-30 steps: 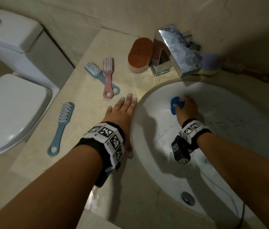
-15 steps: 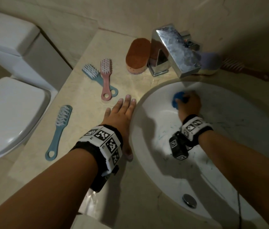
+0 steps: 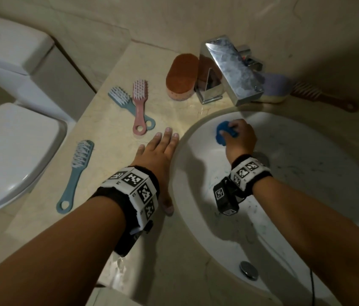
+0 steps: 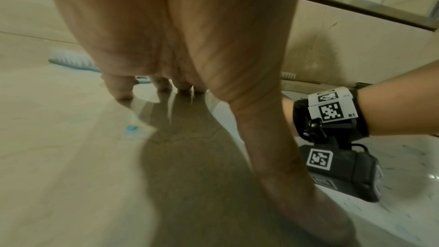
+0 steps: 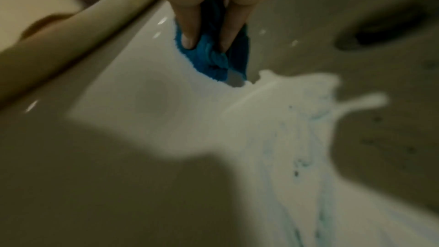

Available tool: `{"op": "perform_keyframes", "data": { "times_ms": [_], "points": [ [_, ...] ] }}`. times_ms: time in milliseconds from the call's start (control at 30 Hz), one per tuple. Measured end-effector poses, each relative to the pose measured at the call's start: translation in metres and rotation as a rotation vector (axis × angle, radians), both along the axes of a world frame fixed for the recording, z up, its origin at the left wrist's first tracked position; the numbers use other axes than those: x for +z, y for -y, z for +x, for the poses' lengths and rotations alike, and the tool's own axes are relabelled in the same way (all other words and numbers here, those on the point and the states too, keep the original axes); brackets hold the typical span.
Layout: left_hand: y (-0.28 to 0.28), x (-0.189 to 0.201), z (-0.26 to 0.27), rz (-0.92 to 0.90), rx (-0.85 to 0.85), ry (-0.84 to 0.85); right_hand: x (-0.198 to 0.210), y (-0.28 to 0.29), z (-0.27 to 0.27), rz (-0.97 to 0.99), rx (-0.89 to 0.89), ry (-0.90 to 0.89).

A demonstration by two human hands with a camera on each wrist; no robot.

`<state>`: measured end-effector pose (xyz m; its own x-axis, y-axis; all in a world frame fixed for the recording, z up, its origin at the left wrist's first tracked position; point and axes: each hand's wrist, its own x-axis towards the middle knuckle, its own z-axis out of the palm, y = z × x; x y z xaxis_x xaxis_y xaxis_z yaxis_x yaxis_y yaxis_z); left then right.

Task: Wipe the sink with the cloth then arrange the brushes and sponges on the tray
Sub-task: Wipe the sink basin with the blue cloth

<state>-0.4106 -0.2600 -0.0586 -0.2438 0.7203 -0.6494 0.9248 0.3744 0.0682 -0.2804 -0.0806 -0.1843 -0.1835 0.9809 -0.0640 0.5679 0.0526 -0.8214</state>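
- The right hand (image 3: 239,138) squeezes the blue cloth (image 3: 223,132) against the sink (image 3: 196,173) wall at 12 o'clock; it has slid a little higher than before.
- The left hand (image 3: 158,157) stays flat, fingers spread, on the counter (image 3: 108,133) at the sink's 9 o'clock.
- The brushes (image 3: 140,104) haven't moved.

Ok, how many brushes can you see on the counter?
4: a blue brush nearest the toilet, a blue brush crossed under a pink brush, and a brown brush behind the faucet, partly hidden. Others may be out of view.
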Motion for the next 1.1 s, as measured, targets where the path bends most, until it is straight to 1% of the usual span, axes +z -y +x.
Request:
{"op": "perform_keyframes", "data": {
  "times_ms": [33,100,133,167,200,233,333,367,400,467,567,600,633,700,733,767,800,867,900,967,1000,1033,1100],
  "points": [
    [0.0,0.0,0.0,0.0,-0.002,0.002,-0.003,-0.001,0.004,0.026,-0.039,-0.003],
    [0.001,0.001,0.0,0.0,0.0,0.013,-0.012,-0.007,0.025,0.057,-0.171,0.03],
    [0.001,0.001,0.0,0.001,0.007,0.018,-0.014,-0.012,0.035,0.034,-0.222,0.055],
    [0.001,0.0,0.0,0.004,0.012,0.023,-0.011,-0.012,0.04,0.01,-0.22,0.084],
    [0.001,0.0,0.0,0.007,0.013,0.027,-0.007,-0.011,0.04,0.005,-0.169,0.109],
    [0.001,0.0,0.0,0.01,0.013,0.028,-0.001,-0.007,0.035,-0.013,-0.065,0.119],
    [0.001,0.0,0.0,0.01,0.014,0.022,0.009,0.038,0.011,-0.152,0.407,0.141],
    [0.001,0.0,0.0,0.007,0.01,0.017,0.005,0.052,0.007,-0.141,0.489,0.184],
    [0.001,-0.001,-0.001,0.005,0.006,0.014,0.0,0.059,0.007,-0.098,0.508,0.221],
    [0.001,-0.002,-0.001,0.005,0.014,0.021,-0.003,0.049,0.015,-0.036,0.445,0.346],
    [0.001,-0.001,0.0,0.012,0.025,0.022,-0.006,0.009,0.03,-0.103,0.245,0.478],
    [0.001,0.0,0.001,0.009,0.029,0.026,-0.006,0.007,0.03,-0.084,0.251,0.511],
    [0.001,0.0,0.001,0.012,0.032,0.026,-0.005,0.014,0.025,-0.082,0.288,0.476],
    [0.0,0.002,0.002,0.008,0.028,0.019,-0.006,0.042,0.014,-0.137,0.391,0.295],
    [0.0,0.001,0.002,0.004,0.022,0.011,-0.011,0.055,0.011,-0.108,0.474,0.275],
    [-0.001,0.0,0.001,0.002,0.018,0.003,-0.009,0.065,0.008,-0.08,0.546,0.293],
    [-0.001,-0.001,0.001,0.003,0.018,0.001,-0.013,0.062,0.011,-0.061,0.559,0.315],
    [0.0,-0.002,0.001,0.0,0.022,0.007,-0.013,0.038,0.019,-0.133,0.424,0.271],
    [-0.001,-0.002,0.002,0.005,0.023,0.005,-0.013,0.02,0.023,-0.146,0.339,0.306],
    [0.0,-0.001,0.001,0.008,0.028,0.003,-0.011,-0.003,0.031,-0.145,0.228,0.462],
    [0.0,0.0,0.001,0.004,0.028,0.005,-0.008,-0.005,0.033,-0.141,0.232,0.528],
    [0.0,0.0,0.001,0.011,0.033,0.007,-0.001,-0.001,0.03,-0.145,0.259,0.534],
    [0.0,0.002,0.002,0.005,0.026,0.005,0.005,0.02,0.016,-0.136,0.353,0.446]
  ]
}}
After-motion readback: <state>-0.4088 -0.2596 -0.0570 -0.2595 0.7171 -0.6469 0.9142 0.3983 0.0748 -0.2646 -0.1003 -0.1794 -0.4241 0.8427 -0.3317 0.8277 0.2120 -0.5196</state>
